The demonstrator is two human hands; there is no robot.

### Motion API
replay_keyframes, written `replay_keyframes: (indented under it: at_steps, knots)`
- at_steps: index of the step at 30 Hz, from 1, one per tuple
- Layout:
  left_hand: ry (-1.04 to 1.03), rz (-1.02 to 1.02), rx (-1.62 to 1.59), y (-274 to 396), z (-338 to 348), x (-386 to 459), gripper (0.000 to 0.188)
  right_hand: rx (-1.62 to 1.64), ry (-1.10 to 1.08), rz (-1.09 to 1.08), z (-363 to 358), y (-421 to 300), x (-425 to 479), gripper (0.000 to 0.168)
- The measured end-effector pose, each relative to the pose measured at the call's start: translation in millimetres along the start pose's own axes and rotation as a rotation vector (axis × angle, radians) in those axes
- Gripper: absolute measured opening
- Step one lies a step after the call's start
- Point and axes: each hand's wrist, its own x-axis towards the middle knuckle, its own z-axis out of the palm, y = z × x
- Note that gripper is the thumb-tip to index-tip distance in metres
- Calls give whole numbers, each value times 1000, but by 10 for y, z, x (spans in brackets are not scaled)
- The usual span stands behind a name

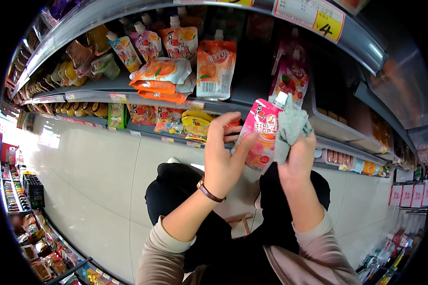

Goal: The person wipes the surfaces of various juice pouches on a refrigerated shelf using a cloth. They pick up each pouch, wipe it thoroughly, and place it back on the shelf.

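Note:
Between my hands is a pink spouted jelly drink pouch (258,128) with a white cap, tilted to the right. My left hand (223,153) grips it along its left edge, thumb across the front. In my right hand (299,153) is a folded pale green cloth (289,131), pressed against the pouch's right side below the cap. Just behind, on the shelf, an orange pouch (216,69) stands upright. Purple-pink pouches (291,78) stand farther right. Orange-printed pouches (164,76) lie stacked flat at the left.
A price-tagged shelf edge (314,21) curves overhead. Yellow packets (196,124) sit on the lower shelf. Clear plastic bins (342,124) line the right. My knees straddle part of a wooden stool (240,219) on the tiled floor (103,171). A black crate (33,190) stands far left.

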Motion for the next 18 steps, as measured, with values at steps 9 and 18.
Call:
replay_keyframes:
  at_steps: [9, 18]
  knots:
    - [-202, -109, -274, -19, 31, -36, 67, -274, -408, -36, 19, 55, -78, 41]
    - [-171, -490, -1432, -175, -546, 127, 61, -972, -970, -888, 75, 315, -460, 34]
